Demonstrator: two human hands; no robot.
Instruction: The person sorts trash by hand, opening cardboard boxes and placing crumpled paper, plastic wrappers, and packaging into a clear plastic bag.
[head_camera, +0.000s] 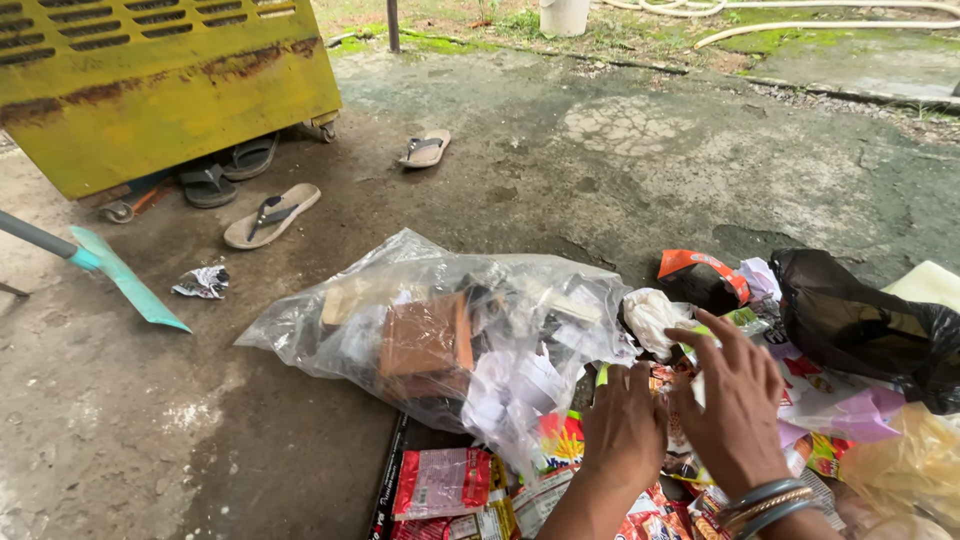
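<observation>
Both my hands reach into a heap of litter on a concrete floor. My left hand (622, 428) lies palm down on colourful snack wrappers (445, 485), fingers curled; whether it grips anything is hidden. My right hand (735, 395), with bangles at the wrist, has its fingers spread and touches a crumpled white piece (652, 318) and wrappers beneath it. Just left of the hands lies a large clear plastic bag (440, 320) stuffed with cardboard, paper and dark scraps.
A black plastic bag (865, 325) and a yellowish bag (910, 465) sit at the right. An orange wrapper (700, 268) lies behind. A teal dustpan (125, 280), a crumpled wrapper (203, 282), several sandals (270, 215) and a rusty yellow metal cabinet (160, 90) are at the left.
</observation>
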